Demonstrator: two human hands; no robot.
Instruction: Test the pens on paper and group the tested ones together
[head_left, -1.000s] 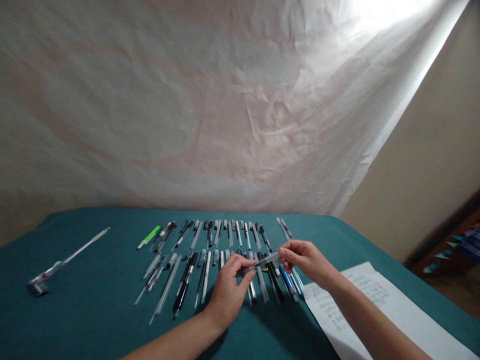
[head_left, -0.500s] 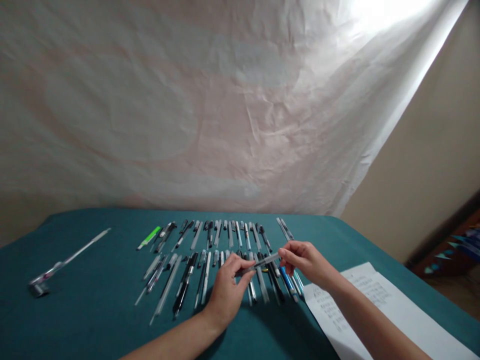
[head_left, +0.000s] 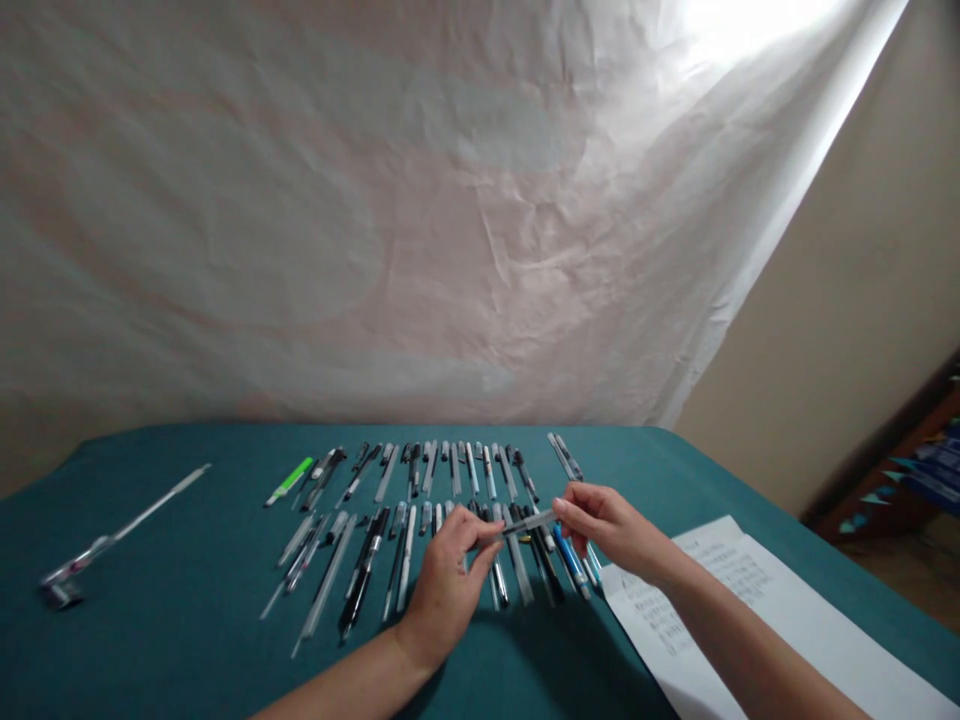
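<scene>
Both my hands hold one clear pen (head_left: 528,523) crosswise, a little above the table. My left hand (head_left: 448,580) pinches its left end with fingers curled. My right hand (head_left: 609,525) pinches its right end. Under them lie two rows of several pens (head_left: 420,470) on the teal tablecloth (head_left: 187,620), mostly black, white and clear, with a blue pen (head_left: 571,560) near my right hand and a green pen (head_left: 289,480) at the far left of the back row.
A written sheet of paper (head_left: 757,610) lies at the right, under my right forearm. A long clear pen with a clip (head_left: 112,530) lies apart at the far left. A crumpled white cloth backdrop (head_left: 375,220) hangs behind the table.
My hands and the pen between them have barely moved. The view has shifted slightly, so everything sits a little further left in the picture.
</scene>
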